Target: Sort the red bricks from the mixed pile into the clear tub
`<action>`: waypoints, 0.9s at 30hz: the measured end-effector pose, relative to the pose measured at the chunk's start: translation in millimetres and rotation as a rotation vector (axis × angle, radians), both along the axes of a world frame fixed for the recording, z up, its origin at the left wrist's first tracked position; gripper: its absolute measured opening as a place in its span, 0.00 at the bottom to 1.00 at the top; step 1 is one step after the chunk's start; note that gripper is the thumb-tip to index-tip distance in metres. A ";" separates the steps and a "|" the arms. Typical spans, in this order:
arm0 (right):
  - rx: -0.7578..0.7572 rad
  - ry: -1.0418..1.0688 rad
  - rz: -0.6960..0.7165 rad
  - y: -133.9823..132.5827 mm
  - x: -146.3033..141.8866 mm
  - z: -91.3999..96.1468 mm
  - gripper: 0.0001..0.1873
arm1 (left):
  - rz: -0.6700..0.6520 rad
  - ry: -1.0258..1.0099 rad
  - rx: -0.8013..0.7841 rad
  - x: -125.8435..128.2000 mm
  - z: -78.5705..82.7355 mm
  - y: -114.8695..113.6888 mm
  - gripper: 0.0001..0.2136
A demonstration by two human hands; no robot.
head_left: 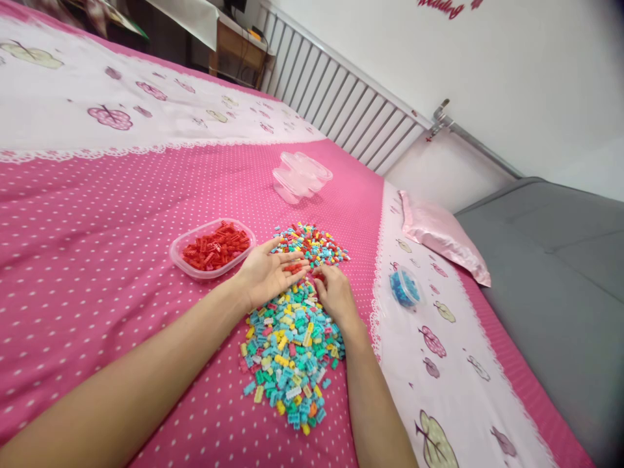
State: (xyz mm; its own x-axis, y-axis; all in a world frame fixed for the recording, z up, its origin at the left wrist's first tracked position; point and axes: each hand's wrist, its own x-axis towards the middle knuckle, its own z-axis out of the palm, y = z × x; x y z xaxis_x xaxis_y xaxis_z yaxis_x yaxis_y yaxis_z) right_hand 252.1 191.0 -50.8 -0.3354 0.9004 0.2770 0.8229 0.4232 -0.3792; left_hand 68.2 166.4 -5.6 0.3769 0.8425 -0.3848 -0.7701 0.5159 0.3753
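Note:
My left hand [270, 273] is turned palm up over the pile, fingers stretched out flat. A few small red toy bricks [293, 268] rest on those fingers. Close beside its fingertips, my right hand [335, 292] has its fingers curled together; a bit of red shows at the tips, but I cannot tell whether it is gripped. Beneath and in front of both hands spreads a pile of mixed toy bricks [292, 351], blue, green, yellow, white and pink. A smaller mixed heap [322, 244] with many red pieces lies just beyond. Left of my left hand stands a clear tub [176, 260] filled with red bricks [217, 247].
Stacked clear plastic containers [299, 175] stand farther back on the pink dotted bedspread [121, 214]. To the right is a small clear tub of blue bricks [404, 288]. A pink pillow [443, 240], a grey headboard [550, 260] and a metal rail [336, 84] border the bed.

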 end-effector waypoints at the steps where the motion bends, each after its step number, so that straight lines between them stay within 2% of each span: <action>1: 0.003 0.015 -0.004 0.9 1.1 -0.3 0.10 | 0.004 0.002 -0.004 0.2 0.2 -0.2 0.24; 5: 0.005 0.140 -0.027 4.4 5.9 2.0 0.09 | 0.011 -0.003 -0.008 1.4 1.6 -0.9 0.25; 8: 0.014 0.300 -0.028 3.0 6.1 11.1 0.09 | -0.002 -0.020 -0.006 1.9 1.9 -0.8 0.26; 12: 0.033 0.462 0.074 -9.0 -3.6 29.8 0.10 | -0.044 -0.064 -0.002 3.0 -0.3 -0.6 0.26; 17: 0.013 0.521 0.190 -21.6 -15.6 43.2 0.14 | -0.102 -0.122 0.009 5.6 -1.9 -1.1 0.23; 19: 0.047 0.551 0.134 -18.9 -12.1 42.2 0.14 | -0.109 -0.122 0.005 6.2 -0.7 -1.0 0.23; 23: 0.093 0.561 -0.116 -3.8 10.5 33.0 0.14 | -0.040 -0.077 -0.022 5.1 2.0 0.0 0.24; 27: 0.083 0.345 -0.355 10.9 34.4 17.2 0.18 | 0.002 -0.046 -0.026 2.7 2.2 1.0 0.23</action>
